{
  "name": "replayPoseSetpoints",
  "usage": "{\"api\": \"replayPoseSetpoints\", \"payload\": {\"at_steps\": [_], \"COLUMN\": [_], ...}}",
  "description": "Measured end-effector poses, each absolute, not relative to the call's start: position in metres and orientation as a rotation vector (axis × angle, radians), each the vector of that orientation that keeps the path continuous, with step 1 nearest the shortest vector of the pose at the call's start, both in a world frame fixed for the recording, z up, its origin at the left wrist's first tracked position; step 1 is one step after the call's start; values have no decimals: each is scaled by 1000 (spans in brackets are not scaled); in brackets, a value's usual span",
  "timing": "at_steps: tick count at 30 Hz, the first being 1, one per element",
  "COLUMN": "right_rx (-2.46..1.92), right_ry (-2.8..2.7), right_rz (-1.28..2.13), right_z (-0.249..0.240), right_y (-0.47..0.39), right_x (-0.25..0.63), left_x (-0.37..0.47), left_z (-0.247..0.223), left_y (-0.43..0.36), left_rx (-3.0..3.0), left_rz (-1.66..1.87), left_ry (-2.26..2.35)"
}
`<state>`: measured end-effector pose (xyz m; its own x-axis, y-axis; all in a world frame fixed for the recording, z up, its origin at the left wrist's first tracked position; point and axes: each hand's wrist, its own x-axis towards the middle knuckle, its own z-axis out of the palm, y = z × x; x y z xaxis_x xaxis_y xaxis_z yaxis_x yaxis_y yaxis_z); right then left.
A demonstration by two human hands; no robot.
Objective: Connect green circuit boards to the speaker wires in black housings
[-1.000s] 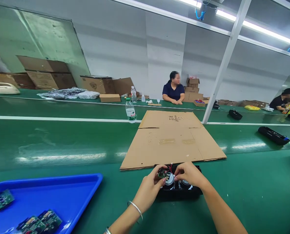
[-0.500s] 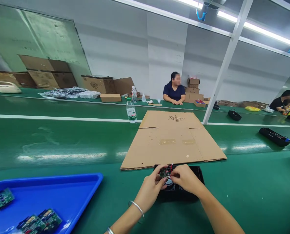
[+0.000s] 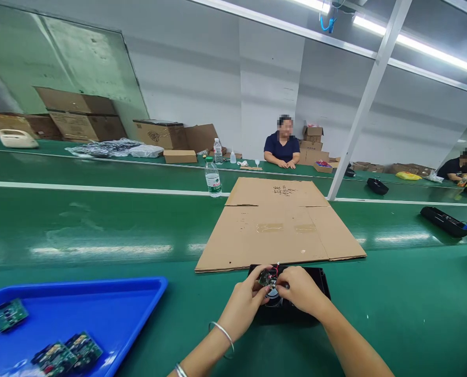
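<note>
My left hand (image 3: 246, 299) grips a small green circuit board (image 3: 265, 277) between thumb and fingers. Across from it my right hand (image 3: 301, 287) is closed in a pinch at the board's right edge, where red wires (image 3: 276, 270) and a small connector show; what exactly it pinches is too small to make out. Both hands are over an open black speaker housing (image 3: 315, 275) on the green bench, and a round speaker (image 3: 273, 298) shows beneath the board. The hands hide much of the housing's inside.
A blue tray (image 3: 139, 293) with several circuit boards (image 3: 83, 350) stands at the left. Beyond the housing lies a flat cardboard sheet (image 3: 280, 230), with a water bottle (image 3: 213, 178) behind it. Black housings (image 3: 445, 221) lie at the right. A person (image 3: 282, 144) sits opposite.
The view has shifted slightly. Both hands stay over the housing with the board, which looks tilted a little differently. The person opposite has turned their head.
</note>
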<state>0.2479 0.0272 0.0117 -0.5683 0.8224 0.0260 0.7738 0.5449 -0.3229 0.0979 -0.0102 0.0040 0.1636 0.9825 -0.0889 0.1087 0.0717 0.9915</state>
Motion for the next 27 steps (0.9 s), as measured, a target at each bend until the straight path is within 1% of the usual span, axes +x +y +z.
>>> {"api": "replayPoseSetpoints", "payload": {"at_steps": [6, 12, 21, 27], "right_rx": [-1312, -1371, -1498, -1267], "right_ry": [-2702, -2731, -2623, -2577], "right_rz": [292, 202, 219, 404], "right_z": [13, 17, 14, 11], "right_y": [23, 14, 20, 24], "right_x": [245, 242, 245, 252], "left_x": [97, 101, 100, 99], "left_z": [7, 4, 0, 1], "left_y": [-11, -11, -9, -9], "left_rx": [1291, 1360, 1396, 1362], "left_rz": [987, 981, 991, 1007], "left_ry": [1188, 1208, 1165, 1136]}}
